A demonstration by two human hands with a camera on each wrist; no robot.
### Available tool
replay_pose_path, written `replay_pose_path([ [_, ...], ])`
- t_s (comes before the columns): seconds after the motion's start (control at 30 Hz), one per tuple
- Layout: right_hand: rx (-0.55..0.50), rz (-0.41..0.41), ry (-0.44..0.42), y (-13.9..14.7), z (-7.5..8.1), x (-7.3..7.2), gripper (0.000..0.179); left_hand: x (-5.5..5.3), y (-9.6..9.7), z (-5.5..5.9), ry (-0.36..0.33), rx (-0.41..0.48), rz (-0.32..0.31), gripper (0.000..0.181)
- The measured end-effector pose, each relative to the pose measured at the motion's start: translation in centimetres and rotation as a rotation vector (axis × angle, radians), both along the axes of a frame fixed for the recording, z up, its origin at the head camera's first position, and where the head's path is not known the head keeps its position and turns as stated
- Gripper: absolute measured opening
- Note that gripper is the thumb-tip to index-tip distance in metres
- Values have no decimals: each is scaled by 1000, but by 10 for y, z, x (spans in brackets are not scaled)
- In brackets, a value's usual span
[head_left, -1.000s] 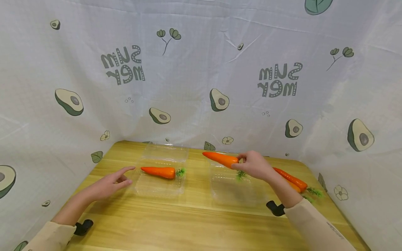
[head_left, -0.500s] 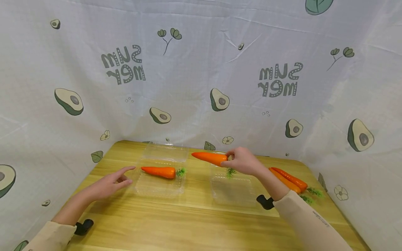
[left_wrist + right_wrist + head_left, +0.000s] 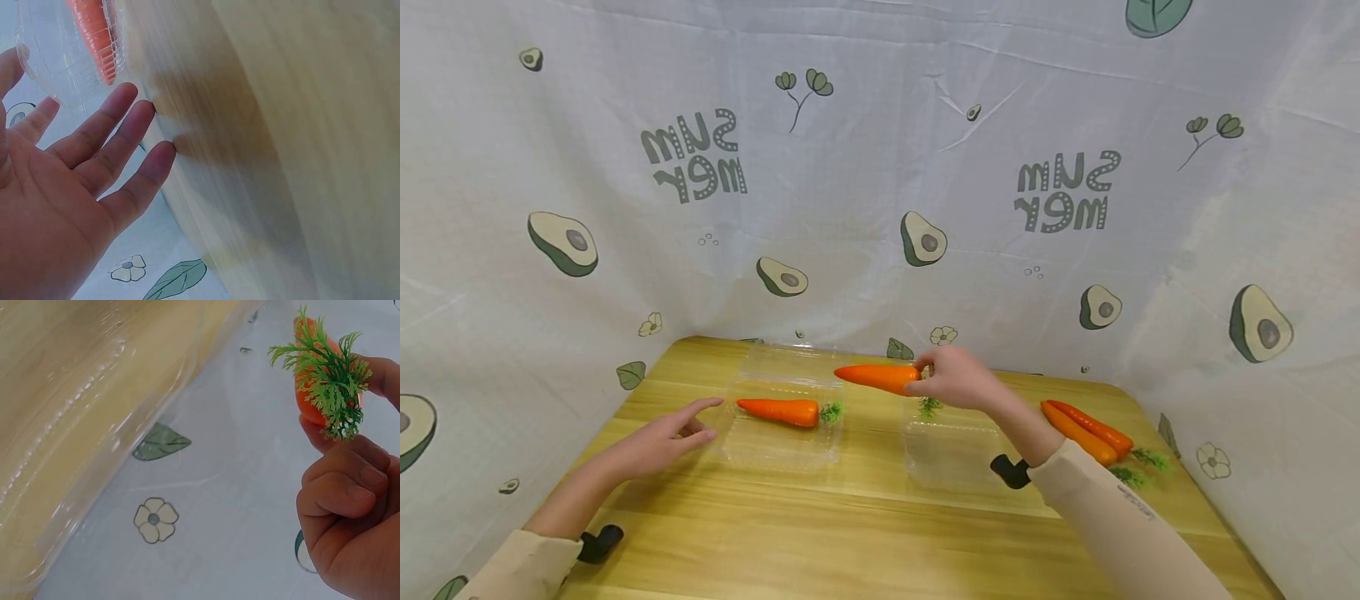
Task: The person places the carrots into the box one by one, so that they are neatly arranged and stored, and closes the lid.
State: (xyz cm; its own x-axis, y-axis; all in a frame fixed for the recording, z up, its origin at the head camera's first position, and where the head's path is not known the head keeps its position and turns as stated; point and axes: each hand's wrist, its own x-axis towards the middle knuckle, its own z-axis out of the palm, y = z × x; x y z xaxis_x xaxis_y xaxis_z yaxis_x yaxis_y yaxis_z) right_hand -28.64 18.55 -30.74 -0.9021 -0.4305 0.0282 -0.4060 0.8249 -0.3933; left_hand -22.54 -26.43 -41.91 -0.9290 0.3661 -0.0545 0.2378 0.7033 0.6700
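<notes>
Between thumb and fingers, my right hand (image 3: 957,381) pinches a toy carrot (image 3: 877,377) near its leafy end. The carrot is in the air, its tip towards the left, and its green leaves (image 3: 337,381) show in the right wrist view. A second carrot (image 3: 782,412) lies in the left clear plastic box (image 3: 782,454), whose lid stands folded back. Beside that box my left hand (image 3: 655,442) holds nothing, its fingers extended and spread in the left wrist view. Below the right hand stands another clear plastic box (image 3: 955,467), with no carrot seen in it.
Two more carrots, an orange one (image 3: 1078,433) and a redder one (image 3: 1097,427), lie side by side at the right of the wooden table (image 3: 820,533). A printed white curtain (image 3: 865,167) hangs behind the table and along its sides.
My right hand has moved left with the carrot, from above the right box towards the space between the boxes. The left hand has stayed in place.
</notes>
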Motion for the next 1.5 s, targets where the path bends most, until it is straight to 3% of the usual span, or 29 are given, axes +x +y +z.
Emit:
replay_pose_path([
  [0.4, 26, 81, -11, -34, 6, 1, 34, -1, 0, -1, 5, -7, 1, 61],
  [1.07, 84, 200, -48, -91, -6, -5, 27, 0, -2, 0, -12, 3, -4, 61],
  [1.5, 165, 257, 7, -121, -19, -5, 25, 0, -1, -1, -12, 10, -4, 61],
])
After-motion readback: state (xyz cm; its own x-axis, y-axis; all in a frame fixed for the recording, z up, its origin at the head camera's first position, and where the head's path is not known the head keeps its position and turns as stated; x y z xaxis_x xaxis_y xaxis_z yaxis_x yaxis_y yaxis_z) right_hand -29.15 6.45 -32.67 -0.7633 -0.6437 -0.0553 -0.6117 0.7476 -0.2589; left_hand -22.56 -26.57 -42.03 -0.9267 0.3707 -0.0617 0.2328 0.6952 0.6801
